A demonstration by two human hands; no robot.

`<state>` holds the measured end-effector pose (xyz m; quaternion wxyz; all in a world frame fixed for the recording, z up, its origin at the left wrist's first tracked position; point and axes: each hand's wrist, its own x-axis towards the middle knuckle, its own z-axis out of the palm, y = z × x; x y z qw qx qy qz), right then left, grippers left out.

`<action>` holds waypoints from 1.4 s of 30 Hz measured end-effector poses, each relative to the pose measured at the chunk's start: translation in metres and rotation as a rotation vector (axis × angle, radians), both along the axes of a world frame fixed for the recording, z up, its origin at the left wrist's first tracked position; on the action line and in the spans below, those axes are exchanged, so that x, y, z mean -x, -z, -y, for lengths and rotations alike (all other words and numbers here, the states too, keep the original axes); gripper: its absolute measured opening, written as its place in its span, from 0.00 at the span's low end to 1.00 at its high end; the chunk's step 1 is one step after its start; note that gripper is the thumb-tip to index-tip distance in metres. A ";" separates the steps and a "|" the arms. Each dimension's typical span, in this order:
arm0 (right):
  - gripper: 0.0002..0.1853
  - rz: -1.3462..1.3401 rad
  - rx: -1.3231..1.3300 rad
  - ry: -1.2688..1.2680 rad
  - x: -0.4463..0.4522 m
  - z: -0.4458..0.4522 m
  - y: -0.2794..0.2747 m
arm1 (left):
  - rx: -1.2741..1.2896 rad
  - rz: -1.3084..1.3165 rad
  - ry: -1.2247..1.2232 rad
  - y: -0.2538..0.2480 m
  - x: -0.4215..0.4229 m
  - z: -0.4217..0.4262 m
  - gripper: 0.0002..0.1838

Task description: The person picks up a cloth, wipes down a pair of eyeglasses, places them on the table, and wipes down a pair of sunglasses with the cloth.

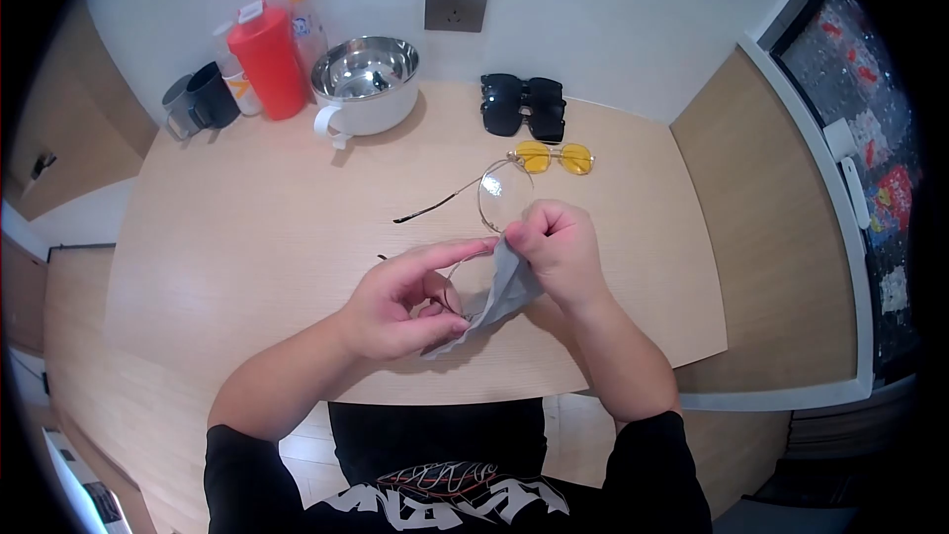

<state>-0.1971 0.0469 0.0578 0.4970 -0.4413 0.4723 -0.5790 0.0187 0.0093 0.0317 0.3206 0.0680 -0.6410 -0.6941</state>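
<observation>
A pair of eyeglasses (481,200) with a thin metal frame and large round lenses is held over the table, one lens and one temple arm pointing away from me. My left hand (400,302) grips the near lens rim between thumb and fingers, which partly cover it. A grey cleaning cloth (506,287) hangs against that near lens. The closed fingers of my right hand (559,249) pinch the cloth's upper part beside the frame. Whether they also touch the frame is hidden.
Yellow-tinted glasses (556,158) and stacked dark sunglasses (523,107) lie beyond my hands on the wooden table (247,267). A white-handled steel bowl (368,89), a red jug (269,61), bottles and dark mugs (213,97) stand back left. A wooden panel (781,227) borders the right side.
</observation>
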 end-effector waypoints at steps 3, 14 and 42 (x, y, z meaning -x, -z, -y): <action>0.23 -0.178 -0.013 -0.112 -0.001 -0.003 0.005 | 0.022 0.000 -0.015 0.001 0.000 0.002 0.39; 0.23 -0.265 0.052 -0.103 0.004 0.000 0.012 | 0.065 -0.036 0.001 0.002 0.001 0.003 0.39; 0.22 -0.196 0.065 0.033 0.015 0.003 0.005 | -0.063 0.046 0.087 -0.003 -0.002 0.003 0.39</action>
